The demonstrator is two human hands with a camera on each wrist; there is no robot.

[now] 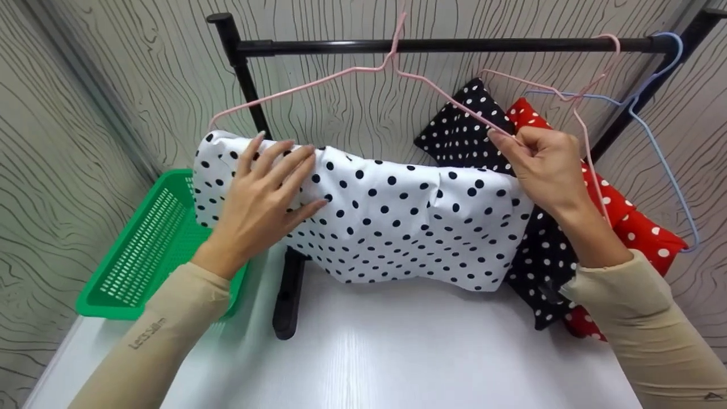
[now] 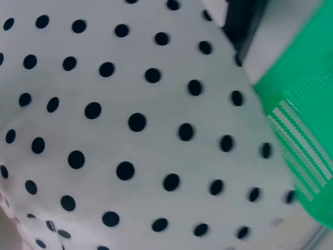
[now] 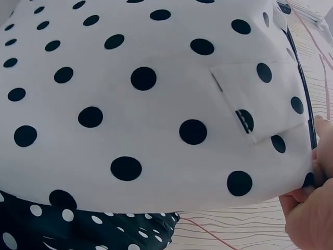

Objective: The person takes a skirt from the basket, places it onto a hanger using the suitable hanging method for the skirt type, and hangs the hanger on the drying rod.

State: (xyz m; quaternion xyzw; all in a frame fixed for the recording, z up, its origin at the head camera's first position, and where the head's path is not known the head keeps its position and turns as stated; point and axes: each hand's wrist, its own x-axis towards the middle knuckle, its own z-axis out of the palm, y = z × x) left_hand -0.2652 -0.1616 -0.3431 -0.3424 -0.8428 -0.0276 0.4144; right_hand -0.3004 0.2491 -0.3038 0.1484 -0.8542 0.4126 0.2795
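Observation:
A white cloth with black dots (image 1: pixel 392 221) hangs folded over the lower part of a pink hanger (image 1: pixel 318 82). My left hand (image 1: pixel 258 199) lies on the cloth's upper left part with its fingers extended. My right hand (image 1: pixel 548 165) grips the hanger's sloping right arm near its corner, thumb along the wire, at the cloth's upper right end. The hanger's hook rises in front of the black rail (image 1: pixel 318 47); whether it rests on it I cannot tell. In the right wrist view, fingers (image 3: pixel 307 213) show beside the cloth's edge.
At right, a black dotted cloth (image 1: pixel 463 128) and a red dotted cloth (image 1: pixel 642 233) hang on another pink hanger (image 1: pixel 588 136) and a blue hanger (image 1: pixel 664 147). A green basket (image 1: pixel 105 309) stands at left on the white table (image 1: pixel 363 352), near the rack's black foot (image 1: pixel 287 307).

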